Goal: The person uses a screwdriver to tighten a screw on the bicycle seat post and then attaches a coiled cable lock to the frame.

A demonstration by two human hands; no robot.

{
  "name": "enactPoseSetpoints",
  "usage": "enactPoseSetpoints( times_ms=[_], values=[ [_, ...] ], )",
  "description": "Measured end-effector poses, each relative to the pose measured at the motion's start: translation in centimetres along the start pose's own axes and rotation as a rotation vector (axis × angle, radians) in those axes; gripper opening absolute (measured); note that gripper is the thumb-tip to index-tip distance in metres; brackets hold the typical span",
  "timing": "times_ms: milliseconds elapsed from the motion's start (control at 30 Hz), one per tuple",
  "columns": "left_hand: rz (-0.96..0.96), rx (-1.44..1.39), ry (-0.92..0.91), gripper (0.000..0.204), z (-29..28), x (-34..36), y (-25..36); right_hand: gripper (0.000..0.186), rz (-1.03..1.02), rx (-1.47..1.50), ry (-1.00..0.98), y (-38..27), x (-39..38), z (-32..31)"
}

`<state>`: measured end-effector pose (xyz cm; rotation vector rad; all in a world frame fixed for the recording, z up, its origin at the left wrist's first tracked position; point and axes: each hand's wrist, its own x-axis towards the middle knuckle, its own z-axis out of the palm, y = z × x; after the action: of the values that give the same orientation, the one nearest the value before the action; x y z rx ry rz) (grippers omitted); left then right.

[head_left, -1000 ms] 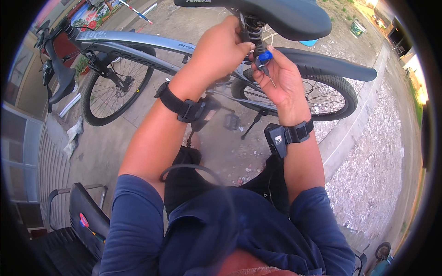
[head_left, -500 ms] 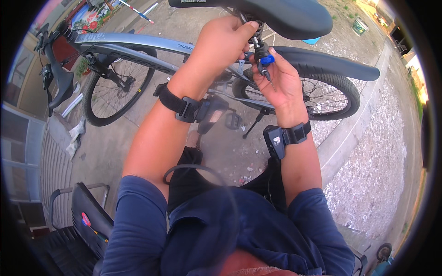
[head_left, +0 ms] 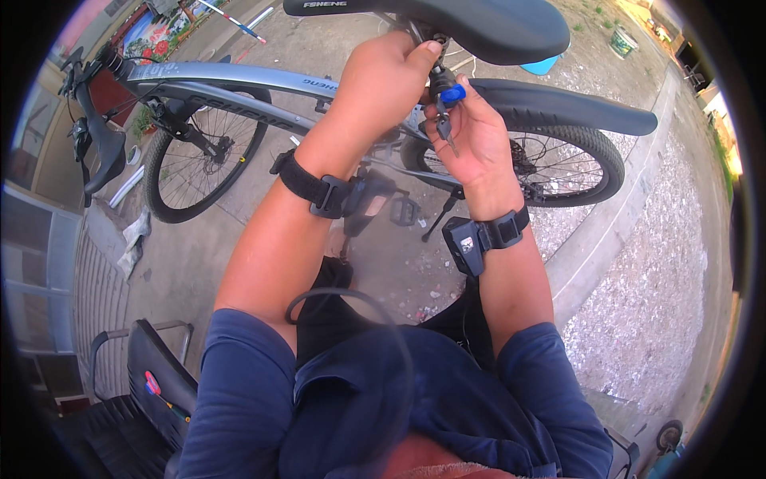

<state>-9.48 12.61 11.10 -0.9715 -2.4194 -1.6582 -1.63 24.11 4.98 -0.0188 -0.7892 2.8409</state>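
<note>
Just under the black bicycle saddle (head_left: 447, 28), both my hands work at a dark lock (head_left: 439, 82) by the seat post. My left hand (head_left: 388, 76) is closed around its upper part, thumb pressed on top; its other fingers are partly hidden. My right hand (head_left: 477, 132) pinches a blue-headed key (head_left: 452, 94) at the lock's lower end. Another key (head_left: 444, 128) dangles below it, before the open palm. Whether the blue key sits inside the lock is hard to make out. The grey bicycle (head_left: 231, 76) stands crosswise before me, handlebar left and rear wheel right.
A black mudguard (head_left: 578, 108) spans the rear wheel beside my right hand. The kickstand (head_left: 441, 217) reaches the concrete. At lower left stands a black chair (head_left: 155, 383) with a red-and-blue-handled tool (head_left: 152, 383) on it. A bucket (head_left: 622, 42) is far right.
Both hands have shifted slightly left in the picture, the right one more. The blue key and the dangling key have moved left and up with it. The grips look the same.
</note>
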Motion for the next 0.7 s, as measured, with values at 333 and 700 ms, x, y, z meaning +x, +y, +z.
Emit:
enactPoseSetpoints(
  times_ms=[333, 700],
  values=[
    [0.013, 0.146, -0.04, 0.041, 0.0, -0.3, 0.5, 0.023, 0.079, 0.022, -0.185, -0.4, 1.2, -1.8],
    [-0.193, -0.41, 0.104, 0.037, -0.1, -3.4, -6.0, 0.066, -0.091, -0.476, -0.093, -3.5, -2.8, -1.3]
  ],
)
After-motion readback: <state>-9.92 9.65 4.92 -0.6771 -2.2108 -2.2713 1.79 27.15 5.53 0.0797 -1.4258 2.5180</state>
